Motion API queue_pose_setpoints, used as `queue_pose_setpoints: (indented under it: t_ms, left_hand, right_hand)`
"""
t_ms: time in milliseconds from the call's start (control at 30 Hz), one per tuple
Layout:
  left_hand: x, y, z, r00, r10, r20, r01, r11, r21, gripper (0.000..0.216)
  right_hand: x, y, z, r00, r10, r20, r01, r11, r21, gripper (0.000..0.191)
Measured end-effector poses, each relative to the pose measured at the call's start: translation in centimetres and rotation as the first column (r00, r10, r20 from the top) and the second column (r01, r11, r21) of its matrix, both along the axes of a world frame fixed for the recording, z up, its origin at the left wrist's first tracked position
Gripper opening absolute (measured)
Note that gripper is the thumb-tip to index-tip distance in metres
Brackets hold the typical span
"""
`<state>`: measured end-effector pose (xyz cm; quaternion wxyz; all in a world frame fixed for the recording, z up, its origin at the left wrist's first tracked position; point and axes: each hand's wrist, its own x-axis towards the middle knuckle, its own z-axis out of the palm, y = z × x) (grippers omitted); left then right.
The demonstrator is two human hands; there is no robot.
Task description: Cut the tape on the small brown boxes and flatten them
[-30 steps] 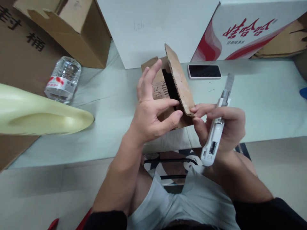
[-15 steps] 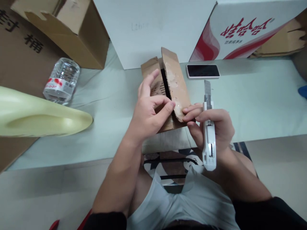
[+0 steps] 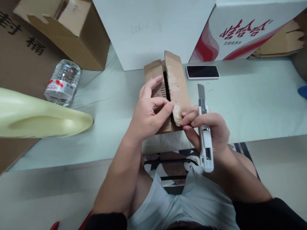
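A small brown cardboard box point(image 3: 153, 68) lies on the pale green table point(image 3: 251, 99) in front of me, one flap point(image 3: 176, 83) lifted. My left hand point(image 3: 150, 111) presses down on the box, fingers curled, thumb against the flap's near end. My right hand point(image 3: 208, 127) grips a white utility knife point(image 3: 205, 140) with its blade out and pointing away from me, while its thumb and forefinger pinch the flap's near corner.
A phone point(image 3: 202, 72) lies face up beyond the box. A water bottle point(image 3: 62, 82) lies on its side at the left, near a pale yellow curved object point(image 3: 43, 116). Brown cartons point(image 3: 72, 32) and a white and red carton point(image 3: 242, 32) line the back.
The lifted flap has come down closer to the box. My left hand's fingers closed onto the box. The knife swung from slanting to pointing straight away, and my right hand moved slightly left.
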<state>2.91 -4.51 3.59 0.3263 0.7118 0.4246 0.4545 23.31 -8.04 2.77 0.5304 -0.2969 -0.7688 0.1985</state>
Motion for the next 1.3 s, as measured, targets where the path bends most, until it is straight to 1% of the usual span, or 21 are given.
queue_pose_setpoints:
  t_ms: [100, 167, 233, 300, 333, 367, 400, 467, 533, 633, 700, 767, 833, 867, 933, 1000, 1033, 1067, 1133, 1233, 1300]
  left_hand:
    - [0.3, -0.1, 0.0, 0.996, 0.022, 0.085, -0.020, 1.000, -0.023, 0.035]
    - [0.2, -0.1, -0.1, 0.989, 0.051, 0.139, -0.046, 0.998, -0.040, 0.031]
    - [-0.1, 0.1, -0.2, 0.974, 0.093, 0.208, -0.081, 0.995, -0.066, 0.028]
    - [-0.6, 0.5, -0.4, 0.936, 0.156, 0.316, -0.130, 0.986, -0.101, 0.027]
    - [-0.9, 0.7, -0.5, 0.901, 0.193, 0.388, -0.158, 0.980, -0.120, 0.027]
    - [-1.2, 1.0, -0.6, 0.854, 0.230, 0.467, -0.183, 0.973, -0.144, 0.027]
    - [-1.5, 1.2, -0.8, 0.796, 0.266, 0.543, -0.204, 0.964, -0.173, 0.026]
    - [-2.0, 1.7, -0.9, 0.681, 0.327, 0.655, -0.225, 0.945, -0.238, 0.027]
    - [-2.4, 2.0, -1.0, 0.614, 0.364, 0.701, -0.205, 0.930, -0.304, 0.031]
    - [-2.7, 2.2, -1.1, 0.549, 0.373, 0.748, -0.127, 0.922, -0.366, 0.031]
    - [-2.7, 2.3, -1.3, 0.490, 0.392, 0.779, -0.098, 0.912, -0.398, 0.026]
    - [-2.6, 2.5, -1.5, 0.441, 0.431, 0.787, -0.104, 0.896, -0.432, 0.023]
    - [-2.3, 2.6, -1.8, 0.420, 0.452, 0.787, -0.116, 0.887, -0.447, 0.024]
    - [-2.1, 2.7, -1.9, 0.419, 0.450, 0.789, -0.118, 0.888, -0.444, 0.024]
    - [-1.7, 2.8, -2.2, 0.432, 0.442, 0.787, -0.118, 0.892, -0.436, 0.024]
    - [-1.4, 2.9, -2.7, 0.446, 0.447, 0.776, -0.122, 0.889, -0.442, 0.026]
    - [-1.2, 2.9, -3.0, 0.450, 0.456, 0.768, -0.122, 0.883, -0.453, 0.028]
    - [-1.1, 3.0, -3.4, 0.449, 0.468, 0.761, -0.121, 0.876, -0.467, 0.029]
    - [-0.9, 3.1, -4.0, 0.437, 0.488, 0.756, -0.103, 0.862, -0.496, 0.032]
    - [-0.6, 3.3, -4.8, 0.425, 0.488, 0.762, -0.062, 0.856, -0.514, 0.033]
    - [-0.5, 3.3, -5.0, 0.440, 0.488, 0.754, -0.057, 0.853, -0.518, 0.036]
  right_hand:
    - [0.0, -0.1, 0.2, 0.999, 0.028, 0.018, -0.028, 0.999, -0.018, 0.020]
    - [0.2, 0.0, 0.3, 1.000, 0.004, 0.005, -0.004, 1.000, 0.003, 0.019]
    - [0.6, 0.2, 0.5, 0.993, -0.115, -0.035, 0.117, 0.991, 0.062, 0.017]
    - [1.3, 0.6, 0.5, 0.950, -0.312, -0.024, 0.313, 0.947, 0.074, 0.016]
    - [1.7, 0.8, 0.3, 0.915, -0.403, 0.028, 0.402, 0.915, 0.044, 0.014]
    - [2.2, 1.0, 0.1, 0.879, -0.461, 0.124, 0.466, 0.885, -0.007, 0.012]
    - [2.7, 1.3, -0.2, 0.842, -0.477, 0.254, 0.507, 0.859, -0.067, 0.010]
    - [3.5, 1.8, -1.0, 0.753, -0.400, 0.522, 0.556, 0.812, -0.179, 0.012]
    - [4.2, 2.3, -2.0, 0.631, -0.298, 0.716, 0.621, 0.747, -0.237, 0.018]
    - [5.0, 3.0, -3.3, 0.467, -0.175, 0.867, 0.712, 0.656, -0.251, 0.026]
    - [5.3, 3.4, -3.9, 0.424, -0.092, 0.901, 0.713, 0.647, -0.269, 0.032]
    - [5.5, 3.6, -4.3, 0.434, -0.051, 0.900, 0.678, 0.677, -0.288, 0.041]
    - [5.6, 3.6, -4.5, 0.487, -0.076, 0.870, 0.638, 0.712, -0.294, 0.051]
    - [5.6, 3.5, -4.6, 0.542, -0.106, 0.834, 0.613, 0.729, -0.305, 0.055]
    - [5.5, 3.4, -4.6, 0.699, -0.159, 0.697, 0.520, 0.783, -0.343, 0.054]
    - [5.3, 3.2, -4.5, 0.849, -0.161, 0.503, 0.365, 0.868, -0.337, 0.046]
    - [5.3, 3.1, -4.5, 0.896, -0.152, 0.417, 0.296, 0.905, -0.305, 0.043]
    - [5.3, 3.1, -4.5, 0.925, -0.147, 0.351, 0.248, 0.932, -0.264, 0.040]
    - [5.4, 3.1, -4.7, 0.951, -0.162, 0.264, 0.216, 0.957, -0.194, 0.045]
    - [5.9, 3.3, -5.3, 0.955, -0.201, 0.219, 0.239, 0.958, -0.161, 0.061]
    - [6.3, 3.5, -5.6, 0.953, -0.218, 0.210, 0.254, 0.954, -0.159, 0.067]
